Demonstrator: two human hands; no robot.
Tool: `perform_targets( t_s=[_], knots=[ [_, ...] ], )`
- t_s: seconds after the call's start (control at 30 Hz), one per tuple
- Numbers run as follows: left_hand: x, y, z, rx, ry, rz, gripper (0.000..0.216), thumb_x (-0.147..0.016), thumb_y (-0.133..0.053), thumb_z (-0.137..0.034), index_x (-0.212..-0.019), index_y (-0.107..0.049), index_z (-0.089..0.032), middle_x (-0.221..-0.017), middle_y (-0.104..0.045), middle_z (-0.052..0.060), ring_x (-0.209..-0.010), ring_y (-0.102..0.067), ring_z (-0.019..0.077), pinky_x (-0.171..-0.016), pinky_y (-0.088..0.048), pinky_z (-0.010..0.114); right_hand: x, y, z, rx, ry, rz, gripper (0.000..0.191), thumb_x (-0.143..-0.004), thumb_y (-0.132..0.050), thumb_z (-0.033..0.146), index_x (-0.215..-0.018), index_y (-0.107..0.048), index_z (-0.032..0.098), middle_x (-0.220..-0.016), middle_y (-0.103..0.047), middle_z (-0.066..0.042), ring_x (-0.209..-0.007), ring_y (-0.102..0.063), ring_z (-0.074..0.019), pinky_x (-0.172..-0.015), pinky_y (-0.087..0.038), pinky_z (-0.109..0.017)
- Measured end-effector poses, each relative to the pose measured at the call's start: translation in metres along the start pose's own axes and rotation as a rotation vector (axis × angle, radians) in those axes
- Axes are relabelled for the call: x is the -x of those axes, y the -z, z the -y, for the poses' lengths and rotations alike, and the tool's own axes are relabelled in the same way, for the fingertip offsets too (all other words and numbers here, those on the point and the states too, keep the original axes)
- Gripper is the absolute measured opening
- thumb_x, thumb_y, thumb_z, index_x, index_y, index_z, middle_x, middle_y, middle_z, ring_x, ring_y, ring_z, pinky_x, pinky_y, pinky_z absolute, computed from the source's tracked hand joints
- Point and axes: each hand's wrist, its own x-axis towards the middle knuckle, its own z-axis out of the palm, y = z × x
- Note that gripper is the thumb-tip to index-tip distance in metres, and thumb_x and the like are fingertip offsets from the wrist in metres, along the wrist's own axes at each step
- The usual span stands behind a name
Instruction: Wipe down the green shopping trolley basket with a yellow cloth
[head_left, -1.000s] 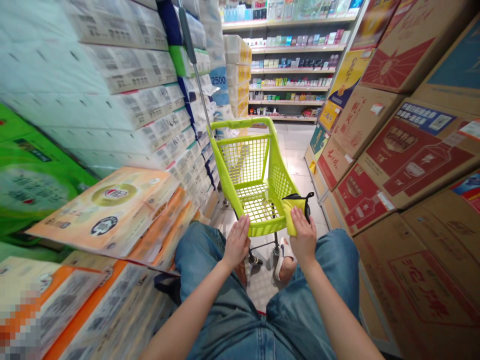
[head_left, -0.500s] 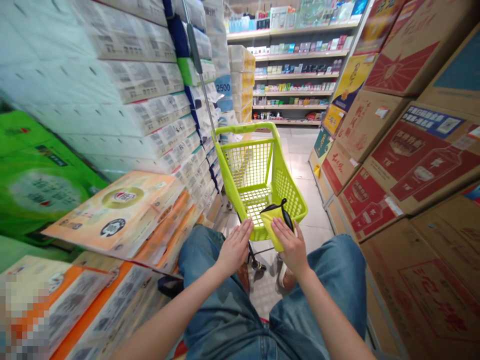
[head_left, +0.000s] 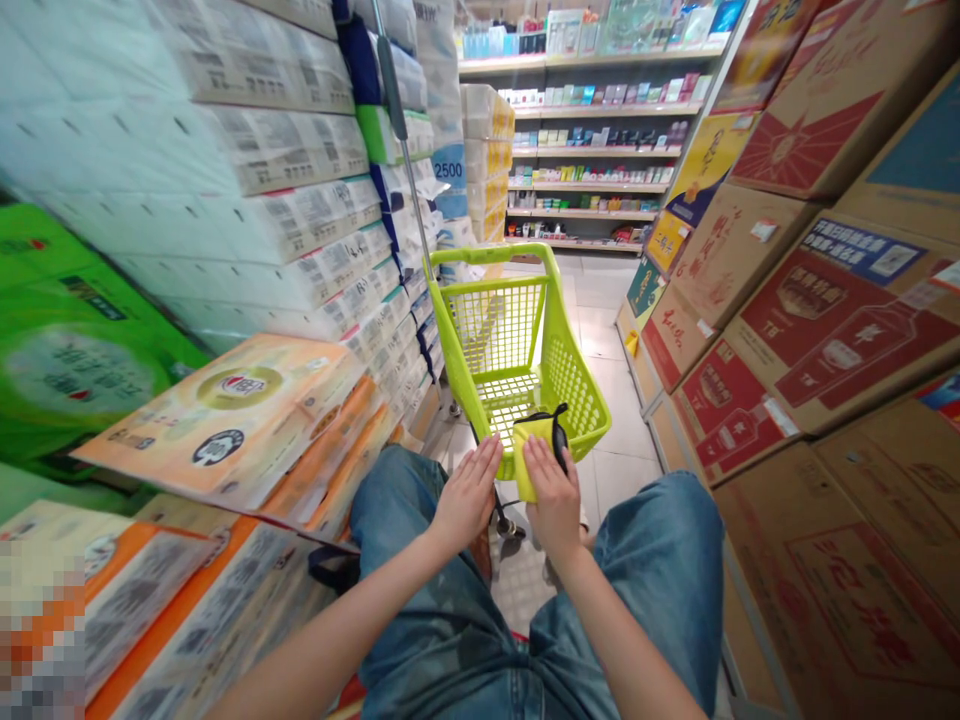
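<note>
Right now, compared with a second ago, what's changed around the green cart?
The right grip and the yellow item under it have moved left along the near edge of the green cart, closer to the left grip. The left grip and cart look unmoved.

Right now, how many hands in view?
2: left hand at the near edge of the green cart; right hand on the yellow-and-black item. No others show.

cart [head_left: 556, 308] between packs [head_left: 289, 150] and cartons [head_left: 795, 310]
</note>
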Motion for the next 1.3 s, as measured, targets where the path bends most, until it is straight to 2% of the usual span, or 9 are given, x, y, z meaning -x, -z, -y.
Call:
perform_targets(
  t_s=[0.1, 0.23, 0.37, 0.47, 0.67, 0.87, 0.93, 1.07, 1.3],
  knots=[
    [0.000, -0.001, -0.001, -0.002, 0.001, -0.003, 0.092, -0.077, -0.042, 0.000, -0.159, -0.003, -0.014, -0.165, -0.018, 0.010, -0.153, -0.011, 0.0215, -0.122, -0.026, 0.045, 0.000, 0.002, 0.006, -0.039, 0.114, 0.076, 0.075, -0.076, -0.040, 0.001, -0.149, -0.039, 0.017, -0.149, -0.051, -0.007, -0.142, -0.043, -0.0181, -0.122, -0.019, -0.040],
    [-0.002, 0.006, 0.000, -0.008, -0.021, 0.027, 0.088, -0.080, -0.042, -0.003, -0.159, -0.003, -0.013, -0.164, -0.019, 0.011, -0.153, -0.012, 0.0220, -0.122, -0.025, 0.045, 0.001, 0.021, -0.034, -0.043, 0.233, 0.104, 0.072, -0.081, -0.041, 0.002, -0.150, -0.038, 0.020, -0.148, -0.053, -0.007, -0.139, -0.046, -0.0172, -0.124, -0.013, -0.042],
    [-0.006, 0.022, 0.005, -0.053, -0.070, 0.106, 0.086, -0.082, -0.043, -0.005, -0.158, -0.004, -0.013, -0.165, -0.017, 0.011, -0.153, -0.013, 0.0218, -0.123, -0.023, 0.042, 0.004, 0.037, -0.080, -0.005, 0.133, 0.011, 0.063, -0.087, -0.043, 0.007, -0.149, -0.041, 0.022, -0.143, -0.057, -0.008, -0.135, -0.052, -0.0199, -0.122, -0.018, -0.044],
    [-0.008, 0.032, 0.006, -0.074, -0.101, 0.159, 0.087, -0.081, -0.043, -0.004, -0.158, -0.003, -0.012, -0.165, -0.014, 0.011, -0.153, -0.012, 0.0210, -0.123, -0.022, 0.039, 0.004, 0.042, -0.100, 0.031, 0.061, -0.020, 0.061, -0.089, -0.047, 0.012, -0.148, -0.041, 0.023, -0.142, -0.058, -0.010, -0.132, -0.055, -0.0225, -0.121, -0.019, -0.045],
    [-0.012, 0.050, 0.006, -0.070, -0.116, 0.248, 0.091, -0.077, -0.044, -0.005, -0.158, -0.003, -0.012, -0.165, -0.011, 0.011, -0.153, -0.011, 0.0209, -0.122, -0.023, 0.040, 0.008, 0.031, -0.108, 0.004, 0.011, -0.094, 0.062, -0.090, -0.046, 0.011, -0.150, -0.040, 0.025, -0.141, -0.059, -0.010, -0.131, -0.056, -0.0234, -0.118, -0.027, -0.045],
    [-0.024, 0.079, 0.029, -0.031, -0.263, 0.485, 0.101, -0.069, -0.051, -0.010, -0.158, -0.004, -0.010, -0.166, -0.006, 0.010, -0.153, -0.007, 0.0225, -0.124, -0.019, 0.040, 0.013, 0.016, -0.106, -0.029, -0.038, -0.171, 0.060, -0.092, -0.045, 0.011, -0.149, -0.041, 0.026, -0.140, -0.060, -0.009, -0.129, -0.057, -0.0246, -0.115, -0.031, -0.046],
    [-0.027, 0.084, 0.035, -0.030, -0.297, 0.525, 0.102, -0.068, -0.053, -0.012, -0.158, -0.004, -0.009, -0.166, -0.004, 0.011, -0.153, -0.007, 0.0225, -0.124, -0.018, 0.039, 0.014, 0.013, -0.108, -0.039, -0.041, -0.183, 0.059, -0.092, -0.046, 0.011, -0.148, -0.042, 0.026, -0.139, -0.060, -0.009, -0.130, -0.057, -0.0248, -0.115, -0.031, -0.046],
    [-0.024, 0.078, 0.032, -0.048, -0.283, 0.502, 0.100, -0.069, -0.052, -0.011, -0.157, -0.004, -0.008, -0.166, -0.003, 0.011, -0.154, -0.004, 0.0227, -0.125, -0.015, 0.039, 0.014, 0.012, -0.108, -0.038, -0.045, -0.194, 0.057, -0.091, -0.048, 0.012, -0.147, -0.045, 0.025, -0.139, -0.061, -0.010, -0.130, -0.057, -0.0239, -0.116, -0.030, -0.045],
    [-0.011, 0.058, 0.018, -0.021, -0.182, 0.328, 0.096, -0.071, -0.048, -0.009, -0.157, -0.005, -0.009, -0.166, -0.008, 0.012, -0.154, -0.005, 0.0225, -0.124, -0.017, 0.041, 0.011, 0.026, -0.105, -0.014, -0.018, -0.119, 0.061, -0.087, -0.050, 0.011, -0.147, -0.044, 0.024, -0.142, -0.058, -0.011, -0.133, -0.054, -0.0236, -0.117, -0.026, -0.043]
  ],
)
